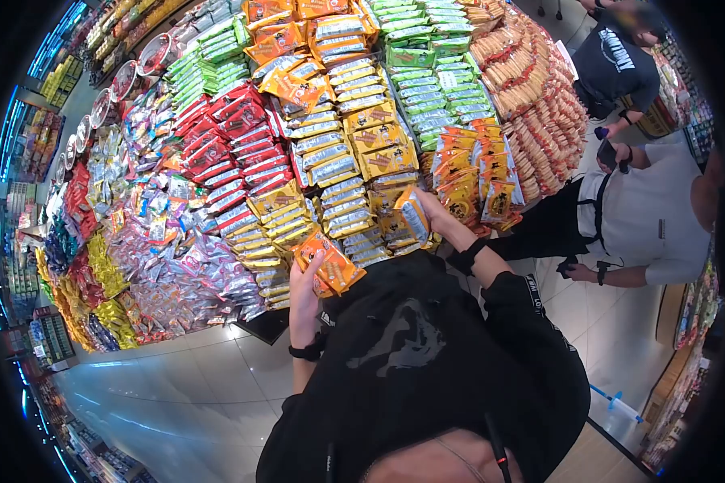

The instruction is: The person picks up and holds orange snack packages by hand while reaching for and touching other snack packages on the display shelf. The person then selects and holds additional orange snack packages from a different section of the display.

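Orange snack packets (337,270) are held in my left hand (304,291), in front of my body at the near edge of the display. My right hand (437,213) grips an orange and silver packet (413,216) above the rows of yellow packets (387,149). Between the two hands lie more yellow and silver packets (348,211). Just right of my right hand stand upright orange packets (457,173). How many packets my left hand holds is hard to tell.
Red packets (246,121), green packets (443,88) and wrapped candies (169,258) cover the display. Long tan snacks (540,121) lie at its right end. A person in a white shirt (640,205) and another in black (616,68) stand at the right.
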The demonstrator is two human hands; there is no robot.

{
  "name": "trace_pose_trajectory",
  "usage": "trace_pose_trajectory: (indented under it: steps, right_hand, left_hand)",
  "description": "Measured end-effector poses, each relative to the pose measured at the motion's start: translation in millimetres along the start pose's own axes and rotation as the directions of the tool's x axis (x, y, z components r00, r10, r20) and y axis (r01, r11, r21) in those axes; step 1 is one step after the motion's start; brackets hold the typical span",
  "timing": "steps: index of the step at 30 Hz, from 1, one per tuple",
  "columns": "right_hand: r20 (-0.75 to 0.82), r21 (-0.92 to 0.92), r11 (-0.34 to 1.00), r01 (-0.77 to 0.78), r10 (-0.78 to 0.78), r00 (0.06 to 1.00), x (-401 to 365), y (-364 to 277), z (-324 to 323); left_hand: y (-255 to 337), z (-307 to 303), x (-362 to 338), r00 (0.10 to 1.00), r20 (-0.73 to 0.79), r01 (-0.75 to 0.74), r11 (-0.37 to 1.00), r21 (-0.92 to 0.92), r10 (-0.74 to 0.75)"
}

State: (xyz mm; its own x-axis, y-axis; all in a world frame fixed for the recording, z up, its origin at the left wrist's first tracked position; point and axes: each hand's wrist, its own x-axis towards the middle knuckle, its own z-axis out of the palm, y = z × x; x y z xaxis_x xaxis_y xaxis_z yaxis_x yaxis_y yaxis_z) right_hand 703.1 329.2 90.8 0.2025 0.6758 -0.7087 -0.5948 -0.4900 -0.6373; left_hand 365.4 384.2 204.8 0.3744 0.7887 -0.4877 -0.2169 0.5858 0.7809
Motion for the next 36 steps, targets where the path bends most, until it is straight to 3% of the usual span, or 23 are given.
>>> trace_pose_trajectory:
  steps: [2,3,5,7,9,16,19,21,23,24,25,27,29,31,32,33,35,36]
  right_hand:
    - [0.151,0.158,0.966,-0.202,0.179,0.972,3,12,0]
    - [0.141,0.165,0.965,-0.205,0.182,0.973,2,16,-4]
    - [0.381,-0.020,0.969,-0.248,0.237,0.894,1,20,-11]
    - [0.400,-0.018,0.970,-0.244,0.231,0.887,-3,16,-3]
    - [0.573,0.152,0.950,-0.273,0.140,0.807,-17,6,7]
    - [0.597,0.352,0.918,-0.182,-0.070,0.799,-62,-18,36]
    - [0.559,0.291,0.949,-0.121,-0.066,0.827,-46,-2,30]
    - [0.572,0.256,0.952,-0.169,-0.009,0.820,-44,-3,35]
    - [0.567,0.175,0.983,-0.060,-0.051,0.822,-54,-10,49]
    - [0.432,0.093,0.995,-0.028,-0.015,0.902,-71,-21,60]
    - [0.439,0.091,0.996,-0.025,-0.017,0.898,-72,-22,66]
    - [0.372,-0.110,0.986,0.126,-0.077,0.925,-71,-24,76]
    - [0.415,-0.153,0.964,0.217,-0.136,0.900,-65,-24,83]
    - [0.392,-0.282,0.848,0.448,-0.324,0.861,-69,-31,103]
    - [0.384,-0.215,0.807,0.549,-0.447,0.808,-59,-26,108]
    - [0.388,-0.210,0.805,0.555,-0.453,0.803,-62,-30,114]
    - [0.455,-0.406,0.676,0.614,-0.433,0.778,-72,-40,123]
    - [0.478,-0.396,0.622,0.675,-0.488,0.730,-70,-39,127]
  left_hand:
    - [1,3,2,0.999,0.037,0.030,0.999,0.013,-0.031]
    - [1,4,4,0.998,0.042,0.041,0.999,0.015,-0.042]
    - [1,7,9,0.996,0.073,0.049,0.998,0.027,-0.050]
    - [5,13,9,0.995,0.089,0.044,0.999,0.030,-0.046]
    - [7,17,9,0.993,0.111,0.031,0.999,0.021,-0.033]
    - [3,7,7,0.992,0.120,0.028,0.999,0.018,-0.030]
    - [3,4,8,0.996,0.081,0.046,0.999,0.028,-0.048]
    - [4,6,7,0.994,0.095,0.060,0.998,0.023,-0.062]
    - [5,4,12,0.989,0.124,0.074,0.997,0.013,-0.075]
    - [7,5,13,0.972,0.214,0.096,0.995,0.017,-0.097]
    - [10,8,13,0.947,0.299,0.117,0.993,0.023,-0.118]
    - [16,22,8,0.944,0.316,0.104,0.994,-0.012,-0.095]
    - [22,33,7,0.914,0.376,0.152,0.988,0.038,-0.155]
    - [20,32,11,0.905,0.385,0.157,0.983,0.094,-0.182]
    - [19,34,12,0.888,0.421,0.135,0.981,0.143,-0.183]
    - [20,36,11,0.870,0.456,0.111,0.975,0.191,-0.188]
    - [19,35,13,0.868,0.454,0.118,0.971,0.208,-0.203]
    - [19,35,13,0.875,0.449,0.098,0.973,0.207,-0.183]
